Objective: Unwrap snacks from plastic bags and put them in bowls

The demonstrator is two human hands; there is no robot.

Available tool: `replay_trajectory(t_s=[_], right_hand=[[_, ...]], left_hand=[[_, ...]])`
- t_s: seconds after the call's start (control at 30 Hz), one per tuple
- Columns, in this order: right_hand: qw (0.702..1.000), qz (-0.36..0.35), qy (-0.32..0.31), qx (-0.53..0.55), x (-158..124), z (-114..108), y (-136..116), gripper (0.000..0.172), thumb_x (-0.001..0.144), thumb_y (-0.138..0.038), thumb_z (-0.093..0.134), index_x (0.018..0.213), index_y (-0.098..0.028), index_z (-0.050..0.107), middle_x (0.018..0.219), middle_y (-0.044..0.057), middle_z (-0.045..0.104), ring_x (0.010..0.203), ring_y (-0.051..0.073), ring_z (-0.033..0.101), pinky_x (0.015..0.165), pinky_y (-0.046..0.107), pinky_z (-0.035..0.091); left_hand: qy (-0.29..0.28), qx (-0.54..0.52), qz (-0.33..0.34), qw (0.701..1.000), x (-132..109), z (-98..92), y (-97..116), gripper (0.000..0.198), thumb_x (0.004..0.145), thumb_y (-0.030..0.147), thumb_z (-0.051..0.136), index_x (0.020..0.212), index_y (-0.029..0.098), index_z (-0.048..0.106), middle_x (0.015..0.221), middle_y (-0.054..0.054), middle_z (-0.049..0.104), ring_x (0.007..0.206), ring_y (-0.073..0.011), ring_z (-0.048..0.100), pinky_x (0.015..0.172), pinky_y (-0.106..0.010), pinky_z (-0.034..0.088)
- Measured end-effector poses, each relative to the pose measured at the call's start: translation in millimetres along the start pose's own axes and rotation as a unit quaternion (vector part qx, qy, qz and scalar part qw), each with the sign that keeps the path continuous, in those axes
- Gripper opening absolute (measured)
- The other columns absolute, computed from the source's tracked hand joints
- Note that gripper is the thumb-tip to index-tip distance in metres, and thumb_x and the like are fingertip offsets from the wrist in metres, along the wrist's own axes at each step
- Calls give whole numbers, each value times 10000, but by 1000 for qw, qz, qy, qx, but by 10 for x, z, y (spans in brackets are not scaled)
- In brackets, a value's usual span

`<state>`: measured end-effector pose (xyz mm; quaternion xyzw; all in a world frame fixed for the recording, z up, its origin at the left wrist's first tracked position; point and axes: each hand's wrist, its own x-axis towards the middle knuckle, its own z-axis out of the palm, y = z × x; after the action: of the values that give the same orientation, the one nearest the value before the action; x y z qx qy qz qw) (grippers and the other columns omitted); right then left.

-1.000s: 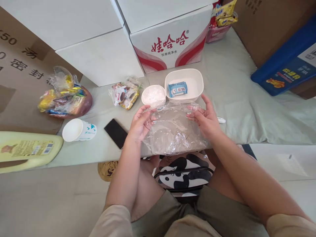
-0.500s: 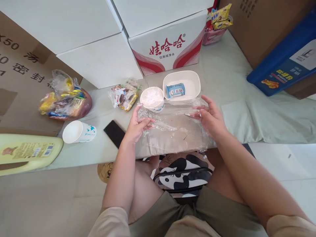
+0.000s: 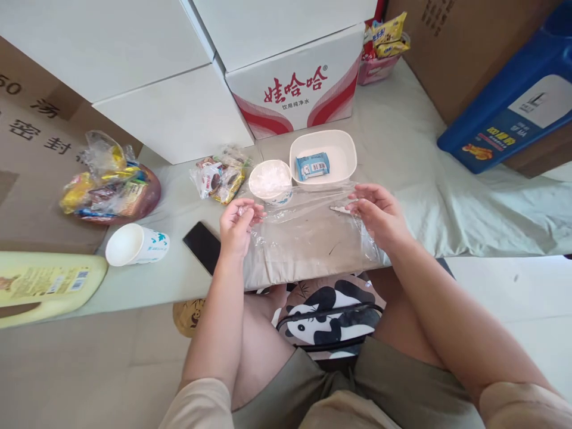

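Plastic bag, left hand, right hand pinching

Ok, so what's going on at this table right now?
A seated person holds a clear plastic sheet spread at the near edge of the table. The left hand pinches one side and the right hand the other. Just beyond it stand a small round cup and a white bowl with a blue packet inside.
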<state>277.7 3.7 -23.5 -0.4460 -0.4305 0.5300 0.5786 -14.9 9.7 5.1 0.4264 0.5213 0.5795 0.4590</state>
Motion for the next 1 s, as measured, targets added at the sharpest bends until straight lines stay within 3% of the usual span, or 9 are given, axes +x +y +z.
replay_trajectory(t_s=[0.17, 0.27, 0.33, 0.47, 0.57, 0.7, 0.8, 0.87, 1.0], right_hand=[[999, -24, -17, -28, -14, -56, -13, 545, 779, -468, 716, 1286, -390, 534, 1332, 37, 587, 1017, 205, 691, 798, 365, 601], [998, -18, -43, -37, -24, -46, -2, 646, 768, -493, 735, 1358, -402, 487, 1442, 50, 522, 1080, 223, 679, 843, 390, 606], [998, -15, -52, -36, -26, -32, 13, 656, 752, -464, 760, 1351, -393, 502, 1430, 49, 542, 1055, 214, 690, 879, 408, 600], [998, 10, -29, -59, -11, -29, 41, 435, 750, -365, 752, 1164, -286, 646, 1092, 40, 718, 864, 189, 723, 855, 419, 597], [994, 28, 9, -106, 4, -40, 39, 227, 766, -313, 708, 974, -221, 706, 840, 27, 728, 790, 191, 721, 813, 400, 594], [992, 9, 22, -126, 5, -36, 18, 262, 761, -271, 689, 1018, -220, 708, 958, 42, 738, 814, 188, 724, 826, 395, 590], [992, 8, 9, -123, 1, -34, 18, 308, 751, -249, 688, 1058, -232, 697, 1020, 45, 731, 836, 185, 722, 855, 401, 584], [992, 5, 3, -124, 5, -46, 33, 352, 743, -242, 696, 1095, -243, 688, 1042, 47, 726, 848, 185, 716, 860, 400, 580], [984, -25, -3, -174, 18, -82, 65, 378, 746, -275, 697, 1122, -246, 687, 983, 43, 718, 815, 175, 679, 795, 370, 574]], left_hand=[[-37, 20, 14, 999, -4, -115, 17, 440, 643, 369, 843, 988, 202, 626, 924, -39, 741, 760, -146, 720, 701, -248, 562], [-135, 45, -51, 988, -40, -117, 16, 562, 630, 368, 865, 1106, 207, 613, 949, -64, 755, 776, -169, 732, 718, -270, 564], [-166, 67, -84, 980, -64, -89, 2, 561, 619, 348, 873, 1099, 196, 626, 891, -62, 758, 745, -171, 731, 716, -277, 565], [-72, 66, -28, 995, -54, -63, -25, 390, 619, 335, 857, 916, 171, 665, 785, -36, 732, 681, -147, 703, 703, -274, 568], [-26, 63, 26, 997, -19, -101, -34, 379, 608, 307, 849, 919, 179, 674, 826, -36, 729, 736, -150, 701, 738, -284, 575], [-101, 146, 23, 984, -10, -127, -86, 520, 564, 226, 850, 1057, 203, 685, 983, -62, 737, 946, -190, 699, 814, -303, 563], [-128, 199, 4, 972, -19, -105, -129, 441, 608, 226, 816, 1034, 200, 705, 885, -40, 734, 825, -165, 695, 770, -289, 554], [-109, 202, 9, 973, -21, -96, -123, 321, 657, 253, 787, 963, 189, 718, 807, -25, 719, 699, -138, 668, 697, -264, 541], [0, 176, 64, 982, -13, -118, -41, 173, 724, 292, 756, 848, 182, 709, 727, -5, 682, 620, -118, 624, 621, -226, 504]])
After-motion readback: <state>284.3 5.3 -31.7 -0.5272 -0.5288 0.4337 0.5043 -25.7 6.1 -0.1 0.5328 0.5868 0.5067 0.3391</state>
